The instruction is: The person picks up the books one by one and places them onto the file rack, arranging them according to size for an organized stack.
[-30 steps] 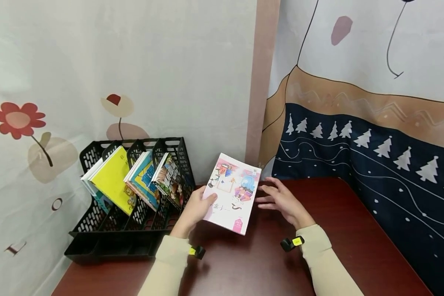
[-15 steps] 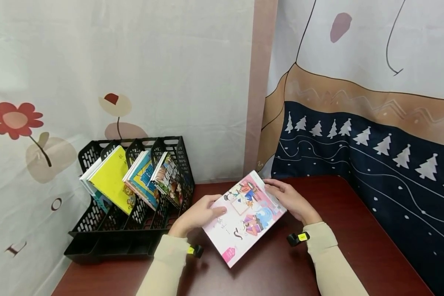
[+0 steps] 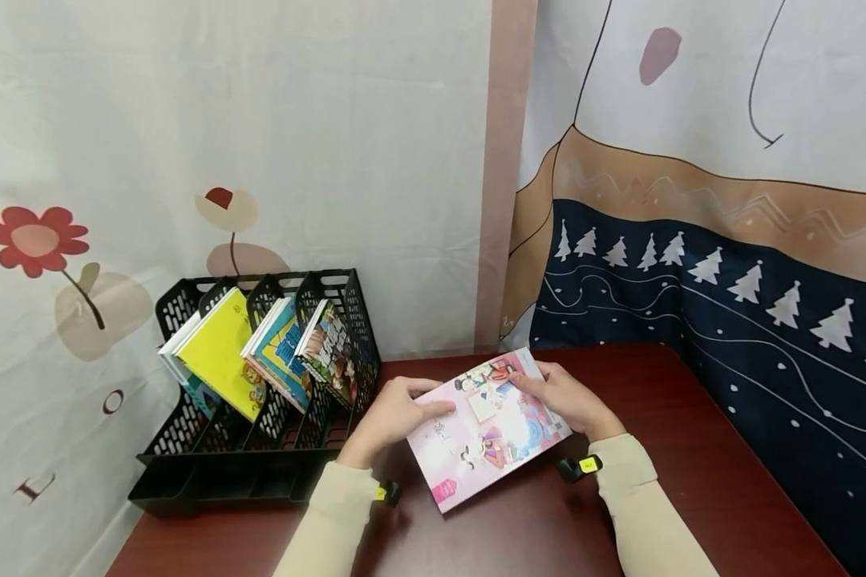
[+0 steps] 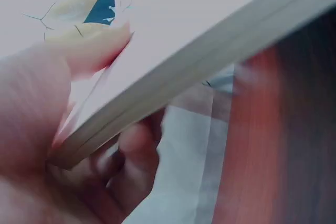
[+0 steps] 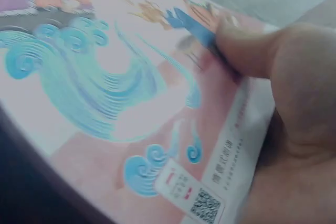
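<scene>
A thin book [image 3: 485,449] with a pink and white illustrated cover is held slanted over the table by both hands. My left hand [image 3: 397,417] grips its left edge, thumb on the cover; in the left wrist view the fingers [image 4: 137,150] curl underneath, beside the page edges [image 4: 157,87]. At the upper right end my right hand [image 3: 573,403] pinches the book, its thumb [image 5: 249,51] pressing on the cover. Blue swirls and a QR code [image 5: 206,205] show on the cover in the right wrist view; the right fingers are hidden beneath.
A black slotted rack [image 3: 220,473] stands at the left of the dark red table [image 3: 520,537]. Leaning in its compartments are a yellow book [image 3: 220,353], several thinner books including a blue one [image 3: 285,353], and a dark patterned book [image 3: 332,353]. Printed cloth [image 3: 404,160] hangs behind.
The book has turned, its top swinging to the right and its lower end toward me. My right hand, apart from it one second ago, now holds its right end.
</scene>
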`<action>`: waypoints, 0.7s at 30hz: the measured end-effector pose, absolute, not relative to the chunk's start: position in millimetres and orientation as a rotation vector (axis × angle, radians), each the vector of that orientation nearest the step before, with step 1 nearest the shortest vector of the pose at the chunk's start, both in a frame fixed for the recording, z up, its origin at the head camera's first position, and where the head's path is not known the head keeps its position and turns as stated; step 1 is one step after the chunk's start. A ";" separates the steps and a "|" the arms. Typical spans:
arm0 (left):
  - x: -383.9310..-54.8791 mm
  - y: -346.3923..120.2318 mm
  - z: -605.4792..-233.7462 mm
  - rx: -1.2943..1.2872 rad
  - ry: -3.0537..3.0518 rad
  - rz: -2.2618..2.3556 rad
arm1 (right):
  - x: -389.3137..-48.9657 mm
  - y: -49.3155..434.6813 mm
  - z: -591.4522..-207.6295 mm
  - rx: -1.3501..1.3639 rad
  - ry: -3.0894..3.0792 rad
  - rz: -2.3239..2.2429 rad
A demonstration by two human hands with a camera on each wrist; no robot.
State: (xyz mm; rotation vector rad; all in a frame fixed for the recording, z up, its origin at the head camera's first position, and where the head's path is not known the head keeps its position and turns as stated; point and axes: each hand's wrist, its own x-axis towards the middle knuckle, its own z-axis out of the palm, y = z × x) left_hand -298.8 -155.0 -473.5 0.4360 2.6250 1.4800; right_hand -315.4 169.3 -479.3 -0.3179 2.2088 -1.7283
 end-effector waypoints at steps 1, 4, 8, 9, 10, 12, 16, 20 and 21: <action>-299.7 -155.0 -472.7 0.368 2.645 1.532 | -315.8 169.1 -477.8 -0.303 2.215 -1.749; -302.7 -155.8 -470.0 0.225 2.687 1.660 | -316.4 168.8 -473.8 -0.278 2.244 -1.800; -304.9 -156.7 -466.0 0.144 2.752 1.702 | -316.1 167.7 -470.4 -0.243 2.266 -1.873; -305.0 -156.5 -465.5 0.132 2.757 1.699 | -316.0 167.2 -470.0 -0.235 2.263 -1.895; -305.0 -156.1 -465.3 0.120 2.754 1.697 | -315.9 166.6 -469.9 -0.222 2.254 -1.922; -304.5 -154.7 -466.1 0.107 2.727 1.704 | -315.8 164.7 -469.8 -0.192 2.231 -1.986; -304.6 -148.5 -470.8 0.127 2.633 1.777 | -315.5 160.6 -469.2 -0.120 2.183 -2.124; -302.9 -138.4 -475.3 0.142 2.605 1.835 | -314.6 156.5 -468.1 -0.033 2.168 -2.194; -302.4 -136.4 -475.9 0.132 2.607 1.853 | -314.2 155.5 -467.8 -0.019 2.164 -2.196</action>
